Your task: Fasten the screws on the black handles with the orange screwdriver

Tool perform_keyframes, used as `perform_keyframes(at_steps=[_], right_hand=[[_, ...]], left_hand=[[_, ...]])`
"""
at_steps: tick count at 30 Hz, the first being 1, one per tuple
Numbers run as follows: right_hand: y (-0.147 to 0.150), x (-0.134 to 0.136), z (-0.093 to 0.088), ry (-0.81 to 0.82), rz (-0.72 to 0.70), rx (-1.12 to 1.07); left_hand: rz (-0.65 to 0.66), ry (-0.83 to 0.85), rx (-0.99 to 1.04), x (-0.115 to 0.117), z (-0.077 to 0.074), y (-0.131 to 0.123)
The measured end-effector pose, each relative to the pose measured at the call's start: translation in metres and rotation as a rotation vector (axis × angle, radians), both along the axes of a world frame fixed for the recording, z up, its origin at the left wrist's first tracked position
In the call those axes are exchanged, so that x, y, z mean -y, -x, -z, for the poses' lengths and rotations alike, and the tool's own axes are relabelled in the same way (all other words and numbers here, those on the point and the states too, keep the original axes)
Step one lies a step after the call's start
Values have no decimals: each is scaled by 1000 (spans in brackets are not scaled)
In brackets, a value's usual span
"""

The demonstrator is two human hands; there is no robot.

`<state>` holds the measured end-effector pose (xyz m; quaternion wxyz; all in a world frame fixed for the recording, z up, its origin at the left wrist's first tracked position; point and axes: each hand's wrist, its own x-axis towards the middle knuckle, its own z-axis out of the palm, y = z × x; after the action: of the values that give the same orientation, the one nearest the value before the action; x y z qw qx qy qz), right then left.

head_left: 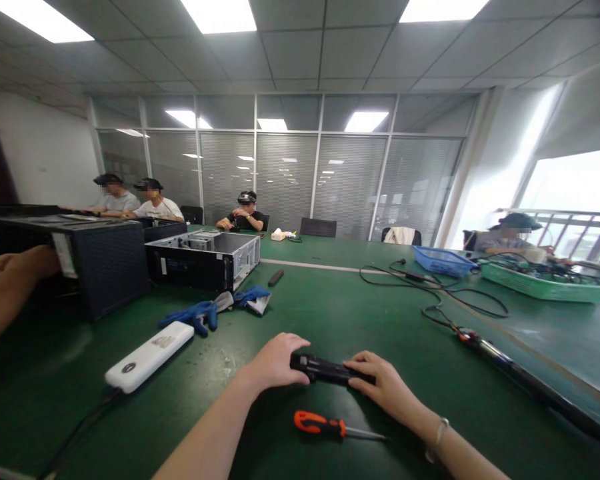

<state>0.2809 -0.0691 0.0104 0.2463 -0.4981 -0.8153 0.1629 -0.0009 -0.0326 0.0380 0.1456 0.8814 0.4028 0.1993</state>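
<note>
A long black object (329, 371) lies crosswise low over the green table in front of me; its exact kind is not clear. My left hand (280, 361) grips its left end between thumb and fingers. On the opposite end, my right hand (375, 381) has its fingers and thumb closed around the object, hiding part of it. Just below, closer to me, rests a screwdriver (323, 425) with an orange and black handle, its shaft pointing right. Neither hand touches it.
Blue work gloves (195, 316) and a white power strip (150, 357) lie left on the green table (260, 447). Behind them stands an open computer case (193, 263). A co-worker's arm (15, 283) reaches into a dark case (110, 267). Cables, a black pole (540, 387) and baskets (545, 283) are right.
</note>
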Motion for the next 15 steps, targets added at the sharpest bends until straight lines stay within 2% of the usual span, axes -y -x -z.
perform_keyframes(at_steps=[4,7,9,12,15], right_hand=[[-2,6,-11,102,-105,-27],[-21,-5,-11,20,-11,-20],[-50,-16,-7,-139,193,43],[-123,-28,5,-376,618,235],[-210,-28,23,-360,963,319]], left_hand=[[58,79,-89,1,-1,0],[69,78,-95,1,-2,0],[68,72,-91,0,-1,0],[61,59,-90,-1,1,0],[60,61,-92,-1,1,0]])
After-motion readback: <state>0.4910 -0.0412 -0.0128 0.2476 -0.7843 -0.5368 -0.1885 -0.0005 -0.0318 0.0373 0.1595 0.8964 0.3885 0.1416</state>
